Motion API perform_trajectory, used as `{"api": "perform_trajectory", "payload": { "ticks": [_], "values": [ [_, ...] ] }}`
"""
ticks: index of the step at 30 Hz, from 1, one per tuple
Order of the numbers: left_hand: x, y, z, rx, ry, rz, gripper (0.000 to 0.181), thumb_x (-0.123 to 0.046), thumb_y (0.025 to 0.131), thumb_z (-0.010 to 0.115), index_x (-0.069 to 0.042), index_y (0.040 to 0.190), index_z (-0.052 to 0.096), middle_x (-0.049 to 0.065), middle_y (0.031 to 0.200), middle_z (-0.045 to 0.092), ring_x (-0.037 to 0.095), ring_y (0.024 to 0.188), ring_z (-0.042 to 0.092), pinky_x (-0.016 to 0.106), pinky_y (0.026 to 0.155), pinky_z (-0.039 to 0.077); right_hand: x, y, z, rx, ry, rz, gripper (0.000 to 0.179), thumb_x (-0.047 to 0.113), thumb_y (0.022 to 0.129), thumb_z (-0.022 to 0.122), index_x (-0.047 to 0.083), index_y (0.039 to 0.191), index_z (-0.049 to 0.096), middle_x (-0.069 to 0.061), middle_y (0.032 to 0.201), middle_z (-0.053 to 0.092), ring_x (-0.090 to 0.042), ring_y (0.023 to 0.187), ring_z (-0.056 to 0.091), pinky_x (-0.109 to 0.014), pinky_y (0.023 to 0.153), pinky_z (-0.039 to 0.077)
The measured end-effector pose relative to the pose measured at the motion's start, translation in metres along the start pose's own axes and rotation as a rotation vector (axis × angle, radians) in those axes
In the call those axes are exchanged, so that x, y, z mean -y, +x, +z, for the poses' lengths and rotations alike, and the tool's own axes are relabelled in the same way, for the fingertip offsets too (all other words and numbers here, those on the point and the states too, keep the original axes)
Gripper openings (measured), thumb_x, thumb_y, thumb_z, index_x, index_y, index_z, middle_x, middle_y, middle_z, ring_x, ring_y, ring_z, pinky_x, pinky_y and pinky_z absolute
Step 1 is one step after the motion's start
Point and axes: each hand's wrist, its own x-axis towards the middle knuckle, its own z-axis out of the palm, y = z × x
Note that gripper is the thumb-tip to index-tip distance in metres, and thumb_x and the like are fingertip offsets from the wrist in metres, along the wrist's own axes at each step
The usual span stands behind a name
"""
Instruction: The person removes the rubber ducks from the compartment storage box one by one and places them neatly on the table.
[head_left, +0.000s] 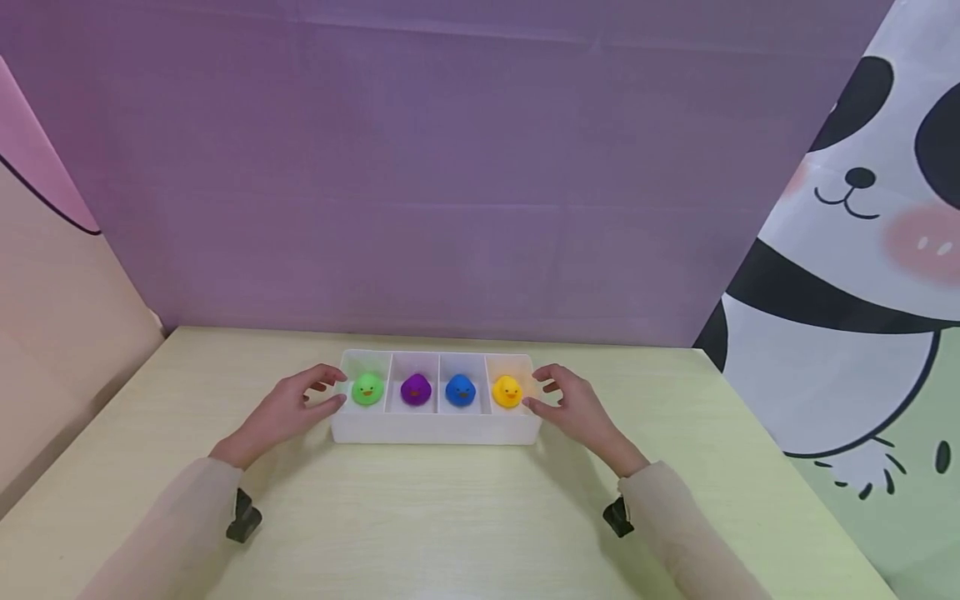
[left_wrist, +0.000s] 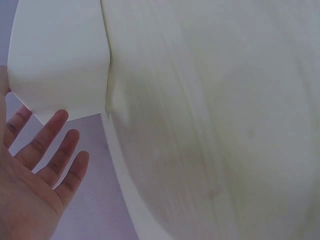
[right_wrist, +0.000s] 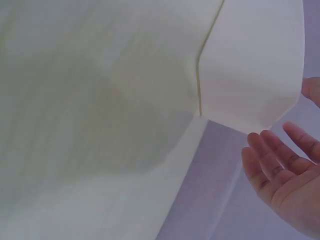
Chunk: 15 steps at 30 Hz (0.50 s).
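A white box with a row of compartments stands on the table. From left to right, its compartments hold a green toy duck, a purple duck, a blue duck and a yellow duck. My left hand is at the box's left end, thumb and forefinger spread at its upper edge. At the opposite end my right hand mirrors it, close to the yellow duck. Both wrist views show loosely spread fingers beside the white end walls; firm contact is hard to make out.
The pale wooden table reaches back to a purple backdrop. A panda picture covers the right side. Dark wrist cameras sit under both sleeves, the left camera and the right camera.
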Motion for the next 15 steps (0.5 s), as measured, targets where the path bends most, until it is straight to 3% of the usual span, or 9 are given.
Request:
{"api": "perform_trajectory", "payload": {
  "ticks": [7, 15],
  "values": [
    [0.001, 0.001, 0.0, -0.011, -0.003, -0.007, 0.034, -0.029, 0.086, 0.062, -0.01, 0.114, 0.056, 0.009, 0.113, 0.061, 0.031, 0.104, 0.055, 0.048, 0.085, 0.045, -0.002, 0.011, -0.008, 0.002, -0.002, -0.086, 0.041, 0.015, 0.081, 0.068, -0.002, 0.114, 0.052, -0.02, 0.11, 0.058, -0.035, 0.099, 0.058, -0.049, 0.079, 0.049],
    [-0.001, 0.001, 0.001, -0.017, -0.007, -0.008, 0.033, -0.028, 0.086, 0.062, -0.01, 0.113, 0.057, 0.009, 0.112, 0.062, 0.03, 0.103, 0.056, 0.048, 0.085, 0.046, -0.004, 0.027, -0.018, 0.051, -0.048, -0.13, 0.041, 0.012, 0.081, 0.068, -0.002, 0.116, 0.051, -0.017, 0.115, 0.057, -0.034, 0.103, 0.056, -0.046, 0.083, 0.048]
  ]
}}
